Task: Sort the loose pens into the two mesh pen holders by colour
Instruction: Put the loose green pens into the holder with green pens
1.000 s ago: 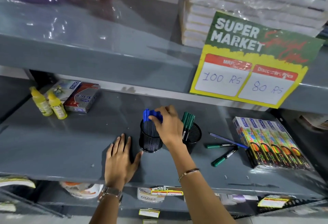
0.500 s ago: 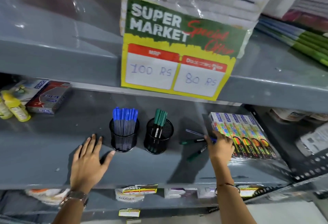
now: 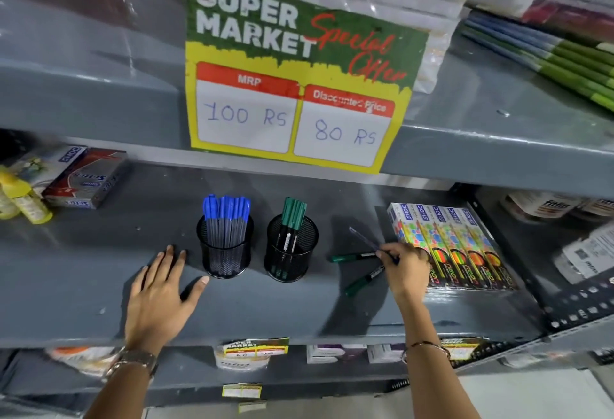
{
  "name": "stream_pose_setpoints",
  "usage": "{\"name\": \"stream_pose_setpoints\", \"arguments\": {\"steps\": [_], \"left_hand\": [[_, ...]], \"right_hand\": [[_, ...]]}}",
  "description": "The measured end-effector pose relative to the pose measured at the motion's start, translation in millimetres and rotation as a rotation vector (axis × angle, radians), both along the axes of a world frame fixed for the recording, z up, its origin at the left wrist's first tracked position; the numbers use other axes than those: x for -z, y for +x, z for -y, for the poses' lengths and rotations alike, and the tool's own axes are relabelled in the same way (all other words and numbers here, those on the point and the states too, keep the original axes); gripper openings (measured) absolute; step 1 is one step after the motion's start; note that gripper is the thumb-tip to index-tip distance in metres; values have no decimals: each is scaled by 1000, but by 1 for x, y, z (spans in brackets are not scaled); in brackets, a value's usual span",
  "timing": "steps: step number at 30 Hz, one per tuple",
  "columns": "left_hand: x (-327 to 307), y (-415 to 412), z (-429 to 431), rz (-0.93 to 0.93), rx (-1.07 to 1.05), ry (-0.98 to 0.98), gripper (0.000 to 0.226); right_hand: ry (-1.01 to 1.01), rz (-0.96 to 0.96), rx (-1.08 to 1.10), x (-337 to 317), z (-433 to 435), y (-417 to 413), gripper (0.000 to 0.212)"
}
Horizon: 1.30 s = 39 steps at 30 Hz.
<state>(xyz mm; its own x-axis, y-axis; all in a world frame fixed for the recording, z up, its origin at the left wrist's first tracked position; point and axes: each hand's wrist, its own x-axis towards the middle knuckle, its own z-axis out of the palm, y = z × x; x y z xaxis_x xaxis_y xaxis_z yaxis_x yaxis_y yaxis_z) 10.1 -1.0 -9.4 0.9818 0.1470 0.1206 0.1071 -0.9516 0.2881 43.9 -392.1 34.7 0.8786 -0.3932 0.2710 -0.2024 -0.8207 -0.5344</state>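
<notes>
Most blue-capped pens (image 3: 227,211) are stood in the left black mesh holder (image 3: 225,252), green ones in the right black mesh holder (image 3: 291,251). One loose blue pen (image 3: 362,238) is pinched by the right hand (image 3: 407,267); two green pens (image 3: 353,257) are left lying on the grey shelf (image 3: 282,305). The left hand (image 3: 158,295) is spread flat.

Just one camera here, worn on the head, looking forward and down onto a grey metal shelf (image 3: 99,269) from close range. It's wide-angle, so the shelf edges bow and the price sign (image 3: 292,86) on the shelf above looms large up top. Both forearms come in from the bottom edge, and the shelf below peeks in underneath. No second view to share anything with.
</notes>
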Motion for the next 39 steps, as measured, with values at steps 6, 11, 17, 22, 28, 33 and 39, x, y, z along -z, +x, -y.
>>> {"name": "stream_pose_setpoints", "arguments": {"steps": [6, 11, 17, 22, 28, 33, 39], "left_hand": [[3, 0, -3, -16, 1, 2, 91], [1, -1, -3, -26, 2, 5, 93], [-3, -1, -4, -19, 19, -12, 93], [-7, -4, -3, 4, 30, -57, 95], [-5, -2, -5, -21, 38, -49, 86], [-5, -3, -6, -23, 34, -45, 80], [-4, -2, -5, -19, 40, 0, 81]], "right_hand": [[456, 332, 50, -48, -30, 6, 19], [709, 624, -58, -118, -77, 11, 35], [761, 584, -431, -160, -151, 22, 40], [548, 338, -507, -132, -204, 31, 24], [397, 24, -488, -74, -249, 32, 29], [-166, -44, -506, -56, -258, 24, 36], [-244, 72, -510, -56, -237, 16, 44]]}}
